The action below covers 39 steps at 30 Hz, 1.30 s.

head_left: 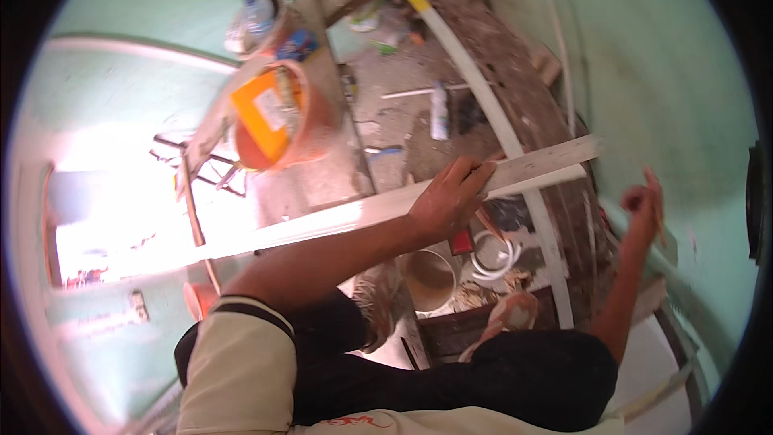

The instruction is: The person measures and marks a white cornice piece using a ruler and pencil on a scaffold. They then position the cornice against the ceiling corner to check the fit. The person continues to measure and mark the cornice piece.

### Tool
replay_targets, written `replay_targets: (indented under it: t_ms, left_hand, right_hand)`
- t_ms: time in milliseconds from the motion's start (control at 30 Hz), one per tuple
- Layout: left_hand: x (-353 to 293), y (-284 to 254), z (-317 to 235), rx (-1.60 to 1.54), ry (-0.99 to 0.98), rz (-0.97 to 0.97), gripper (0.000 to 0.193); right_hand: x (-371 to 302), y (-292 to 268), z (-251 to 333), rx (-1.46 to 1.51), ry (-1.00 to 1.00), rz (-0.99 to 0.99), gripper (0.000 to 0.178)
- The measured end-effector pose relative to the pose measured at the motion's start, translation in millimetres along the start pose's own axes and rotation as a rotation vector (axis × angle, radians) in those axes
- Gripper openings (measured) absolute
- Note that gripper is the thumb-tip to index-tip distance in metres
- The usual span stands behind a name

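My left hand (453,200) reaches across in front of me, closed around a long white strip (338,221) and a flat grey ruler (551,159) laid along it. The strip runs from the bright left side towards the wall at right, and the ruler's end sticks out past it. Close to the green wall, my right hand (642,201) is raised with one finger pointing up. A thin orange-brown pencil (661,221) shows at its fingers, slightly blurred. Beneath the ruler, a second long pale strip (475,80) with a yellow mark crosses from the far side towards me.
An orange bucket (310,133) holding an orange-yellow box (262,117) stands left on planks. A plastic bottle (258,16) sits behind it. Below are a white bottle (439,113), a round bucket (428,280) and a white coil (493,256). The green wall (668,72) rises at right.
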State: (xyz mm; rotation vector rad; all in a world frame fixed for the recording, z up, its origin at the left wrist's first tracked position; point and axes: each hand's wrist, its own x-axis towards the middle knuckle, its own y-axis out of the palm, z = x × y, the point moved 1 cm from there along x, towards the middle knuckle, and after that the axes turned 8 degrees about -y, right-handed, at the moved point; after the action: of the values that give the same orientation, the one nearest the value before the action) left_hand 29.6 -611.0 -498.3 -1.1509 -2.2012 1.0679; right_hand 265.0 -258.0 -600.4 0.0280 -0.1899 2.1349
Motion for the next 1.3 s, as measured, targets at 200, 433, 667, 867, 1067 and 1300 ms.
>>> replay_targets:
  t_ms: [200,433,667,867,1067,1300]
  left_hand:
    - [28.9,-183.9,27.5,0.199,-0.006,-0.214,0.048]
    - [-63.1,-303.4,50.2,0.474,-0.079,-0.102,0.050]
    - [-132.7,-198.8,148.9,0.414,-0.049,-0.102,0.044]
    - [-141.8,-156.2,168.1,0.342,-0.021,-0.066,0.043]
    - [-144.0,-118.0,233.5,0.366,-0.127,-0.113,0.040]
    - [-137.4,-115.4,257.1,0.484,-0.154,-0.075,0.044]
  right_hand:
    - [4.1,27.5,95.6,0.011,-0.229,-0.010,0.056]
    - [-45.7,102.4,277.8,0.527,-0.468,0.472,0.052]
    - [-88.0,99.2,402.8,0.275,-0.737,0.750,0.028]
    - [-111.1,93.5,439.8,0.050,-0.820,0.890,0.015]
    - [-132.2,89.2,436.8,0.117,-0.847,0.790,0.018]
    - [-140.8,53.8,445.3,0.139,-1.167,0.718,0.024]
